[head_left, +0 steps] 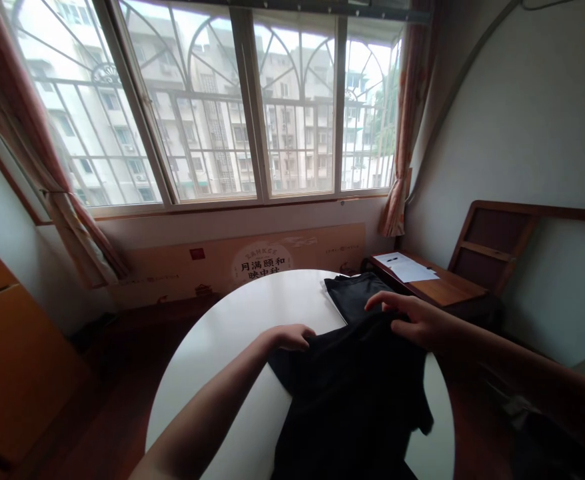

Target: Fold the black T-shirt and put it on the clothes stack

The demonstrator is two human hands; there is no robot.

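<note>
A black garment, perhaps a T-shirt, spreads over the round white table and down toward me. What looks like a short sleeve sticks out on its right side. My left hand is closed on the garment's upper left edge, its fingertips hidden by the cloth. At the upper right, my right hand grips the same garment, with the index finger reaching forward over the fabric. Just beyond lies a folded dark cloth item, flat near the table's far edge, with a bit of white along its left side.
Behind the table on the right, a low wooden stand carries white papers and a pen. A printed banner runs below the barred window. Tied curtains hang at both sides. An orange-brown cabinet stands at left.
</note>
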